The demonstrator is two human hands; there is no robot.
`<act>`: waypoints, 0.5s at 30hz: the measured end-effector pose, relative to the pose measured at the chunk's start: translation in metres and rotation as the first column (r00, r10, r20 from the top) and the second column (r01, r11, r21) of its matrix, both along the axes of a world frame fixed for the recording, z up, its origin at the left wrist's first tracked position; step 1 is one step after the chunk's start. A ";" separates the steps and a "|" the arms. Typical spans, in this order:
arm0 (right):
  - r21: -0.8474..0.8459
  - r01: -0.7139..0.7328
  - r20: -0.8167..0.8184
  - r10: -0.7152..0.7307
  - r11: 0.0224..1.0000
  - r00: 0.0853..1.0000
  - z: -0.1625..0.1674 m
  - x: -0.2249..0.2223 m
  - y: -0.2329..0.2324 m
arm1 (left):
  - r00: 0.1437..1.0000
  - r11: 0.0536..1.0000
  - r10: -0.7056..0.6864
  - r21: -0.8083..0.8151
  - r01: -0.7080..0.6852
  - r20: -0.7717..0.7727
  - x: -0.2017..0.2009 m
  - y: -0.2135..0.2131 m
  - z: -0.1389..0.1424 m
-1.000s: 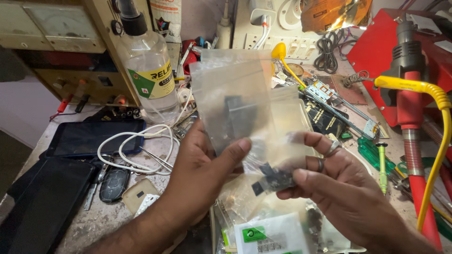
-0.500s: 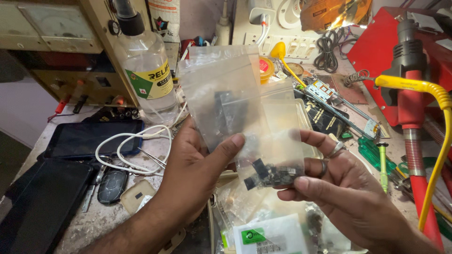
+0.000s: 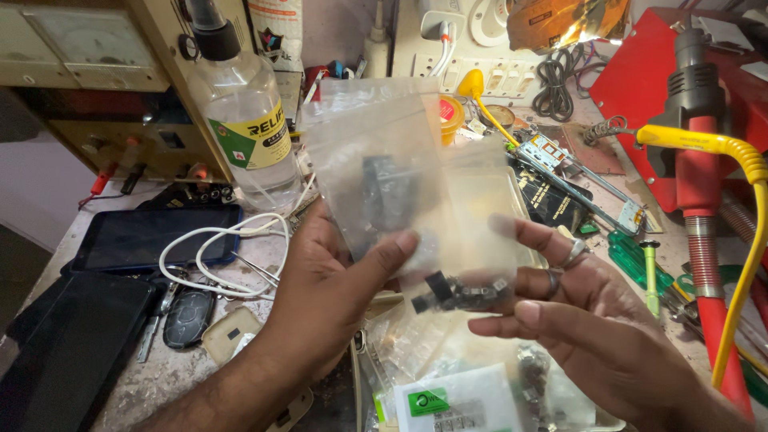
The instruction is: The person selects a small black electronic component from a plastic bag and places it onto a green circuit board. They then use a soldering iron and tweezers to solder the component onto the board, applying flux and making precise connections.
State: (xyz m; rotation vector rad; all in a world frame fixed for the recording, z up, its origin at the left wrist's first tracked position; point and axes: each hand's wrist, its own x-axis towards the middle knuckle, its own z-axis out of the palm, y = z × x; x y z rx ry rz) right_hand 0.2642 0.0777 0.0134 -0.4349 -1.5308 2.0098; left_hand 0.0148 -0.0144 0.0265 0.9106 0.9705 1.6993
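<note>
The left hand pinches a clear bag upright at centre, the right hand's fingers cradle another bag of small dark parts at three o'clock, sorting underway, steadiness needed

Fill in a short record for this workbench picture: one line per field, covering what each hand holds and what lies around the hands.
Left hand: holds up a clear plastic bag with a dark part inside, thumb pressed on its front.
Right hand: holds a second clear bag with small dark parts gathered at its bottom; rings on two fingers.
Behind the bags: clear bottle with a black cap and yellow-green label.
Left of the hands: dark tablet, white cable.
Right side: green screwdriver, yellow hose.
Below the hands: more small bags.
</note>
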 end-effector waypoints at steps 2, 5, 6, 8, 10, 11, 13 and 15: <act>0.048 0.009 0.056 -0.012 0.999 0.998 0.001 -0.004 -0.001 | 0.998 0.998 -0.049 0.036 0.048 0.036 0.005 -0.002 -0.001; 0.171 0.175 0.211 -0.210 0.970 0.955 0.008 -0.008 -0.003 | 0.994 0.997 -0.078 0.016 0.077 0.076 0.010 -0.001 -0.002; 0.227 0.246 0.264 -0.302 0.942 0.916 0.012 -0.006 -0.002 | 0.993 0.997 -0.077 -0.003 0.077 0.086 0.009 0.000 -0.002; 0.535 0.312 0.455 -0.579 0.785 0.677 0.022 0.014 0.001 | 0.992 0.997 -0.075 -0.015 0.077 0.101 0.005 0.000 -0.003; 0.782 0.145 0.433 -0.696 0.606 0.572 0.020 0.032 0.008 | 0.977 0.995 -0.102 0.022 0.100 0.186 0.000 0.001 -0.003; 0.866 0.011 0.383 -0.675 0.501 0.631 0.013 0.039 0.009 | 0.956 0.990 -0.136 0.068 0.122 0.259 -0.001 0.002 -0.003; 0.953 -0.216 0.302 -0.594 0.213 0.746 -0.004 0.052 0.007 | 0.933 0.981 -0.182 0.121 0.151 0.311 -0.003 0.003 -0.004; 0.923 -0.361 0.261 -0.473 -0.132 0.841 -0.013 0.060 0.006 | 0.939 0.977 -0.202 0.128 0.173 0.279 -0.001 0.003 -0.005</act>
